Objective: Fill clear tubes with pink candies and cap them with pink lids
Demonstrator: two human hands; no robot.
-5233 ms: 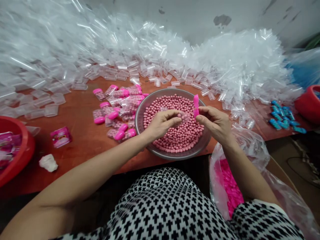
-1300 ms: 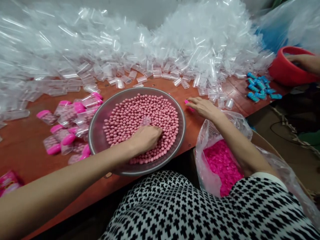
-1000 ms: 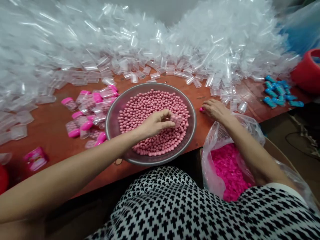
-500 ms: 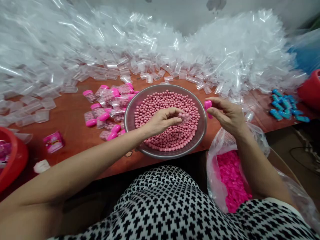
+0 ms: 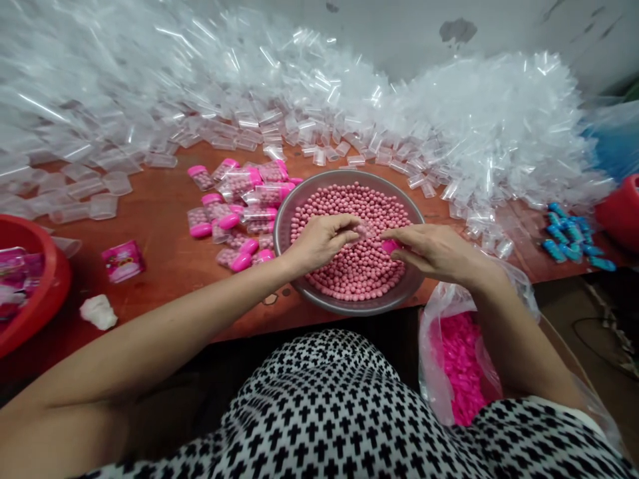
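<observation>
Above the metal bowl [image 5: 282,243] of pink candy balls [image 5: 344,279], my left hand [image 5: 324,243] is closed on a clear plastic container [image 5: 363,230], partly hidden by the fingers and hard to tell from the balls behind it. My right hand [image 5: 429,253] pinches a bright pink cap [image 5: 389,246] at the bowl's right side. The cap faces the container, with a small gap between them. Several filled containers with pink caps [image 5: 234,213] lie left of the bowl.
Clear empty containers [image 5: 319,126] heap along the wall. A bag of pink caps [image 5: 462,366] hangs open at the front right. Blue-capped pieces [image 5: 569,233] lie far right. At left are a red basin [image 5: 54,293], a pink packet [image 5: 122,261] and a white lump [image 5: 98,312].
My right hand has moved left with the pink cap, from beyond the bowl's rim to over the balls, near the container. The left hand still holds the container. The view has shifted slightly.
</observation>
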